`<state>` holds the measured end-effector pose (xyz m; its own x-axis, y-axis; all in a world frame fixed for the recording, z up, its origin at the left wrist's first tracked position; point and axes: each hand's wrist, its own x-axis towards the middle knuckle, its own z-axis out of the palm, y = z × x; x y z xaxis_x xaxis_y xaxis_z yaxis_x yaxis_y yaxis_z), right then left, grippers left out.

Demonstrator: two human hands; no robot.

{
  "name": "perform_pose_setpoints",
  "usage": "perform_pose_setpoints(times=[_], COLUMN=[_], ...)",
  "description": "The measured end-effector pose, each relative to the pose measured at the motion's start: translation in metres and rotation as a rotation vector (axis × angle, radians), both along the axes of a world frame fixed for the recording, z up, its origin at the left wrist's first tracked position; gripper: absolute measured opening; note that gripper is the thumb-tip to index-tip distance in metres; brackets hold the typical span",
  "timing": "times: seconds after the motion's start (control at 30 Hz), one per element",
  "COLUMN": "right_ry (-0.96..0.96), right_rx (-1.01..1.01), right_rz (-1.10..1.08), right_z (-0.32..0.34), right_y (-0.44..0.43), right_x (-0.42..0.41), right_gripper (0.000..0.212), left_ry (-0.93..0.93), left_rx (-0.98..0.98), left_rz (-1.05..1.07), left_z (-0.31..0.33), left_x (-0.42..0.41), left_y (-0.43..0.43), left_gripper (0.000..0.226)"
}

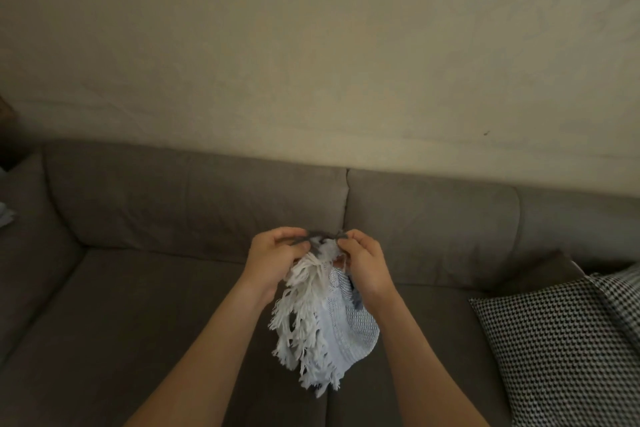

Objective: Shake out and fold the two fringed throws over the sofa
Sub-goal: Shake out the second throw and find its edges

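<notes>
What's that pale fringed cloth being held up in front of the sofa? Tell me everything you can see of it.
It is a throw, pale blue-white, of knitted or loosely woven cloth with an open, grid-like texture. A long, shaggy white fringe runs down its left side, and a few darker grey strands show at its top and right edge. It is bunched together and hangs over the sofa seat. The left hand and the right hand pinch its gathered top, close together.

Throw [325, 315] above sofa [173, 288] — cushion [554, 340] right
</notes>
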<state>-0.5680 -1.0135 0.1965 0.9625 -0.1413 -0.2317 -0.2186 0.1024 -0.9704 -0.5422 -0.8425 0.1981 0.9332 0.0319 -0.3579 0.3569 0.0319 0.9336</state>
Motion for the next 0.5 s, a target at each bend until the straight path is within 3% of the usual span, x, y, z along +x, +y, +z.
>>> perform_pose_setpoints(times=[0.27, 0.5], right_ry=[-0.166, -0.354], right_rx=[-0.537, -0.789], right_rz=[-0.374, -0.133], right_z=[0.003, -0.001], right_y=[-0.006, 0.025], right_x=[0.003, 0.008], right_gripper=[0.025, 0.025], left_ry=[-0.020, -0.038], left_rx=[0.041, 0.069], left_rz=[0.176, 0.037], left_z=[0.001, 0.013], left_x=[0.013, 0.009], left_y=[0.003, -0.012], left_gripper=[0.016, 0.018])
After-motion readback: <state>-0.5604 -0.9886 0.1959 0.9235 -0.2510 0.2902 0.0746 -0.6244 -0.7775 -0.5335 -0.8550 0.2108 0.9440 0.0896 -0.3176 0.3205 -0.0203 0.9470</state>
